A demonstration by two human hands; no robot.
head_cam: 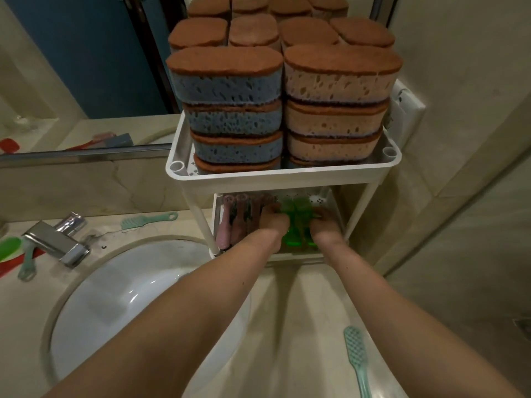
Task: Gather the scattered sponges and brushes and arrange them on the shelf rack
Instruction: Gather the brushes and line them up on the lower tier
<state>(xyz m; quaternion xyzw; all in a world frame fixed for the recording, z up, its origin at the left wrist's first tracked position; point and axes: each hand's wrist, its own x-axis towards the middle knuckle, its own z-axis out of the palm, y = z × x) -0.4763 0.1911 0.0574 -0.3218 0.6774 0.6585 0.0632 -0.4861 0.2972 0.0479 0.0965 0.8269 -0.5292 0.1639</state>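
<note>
Reaching under the top tray of the white shelf rack (283, 179), both your hands sit in the lower tray. Your left hand (273, 219) and right hand (324, 222) press in from either side of the green brushes (297, 222) near the middle of that tray; fingers are in shadow, so you cannot tell whether either hand is clenched on them or merely touching. Pink brushes (230, 225) lie side by side along the lower tray's left edge, just beside your left hand.

Top tray: blue sponges (230, 110) stacked at its front left, tan sponges (336, 110) stacked at its front right, all brown side up, with more stacks behind them.

Counter (301, 311): one mint brush (356, 357) near the front right edge, well apart from the rack. A second mint brush (148, 220) lies at the back edge, between the faucet (57, 242) and the rack's left leg. At the far left edge, a third mint brush (27, 262) lies over a red item, with a green brush (8, 248) beside it. The sink (120, 297) occupies the counter's left half.
</note>
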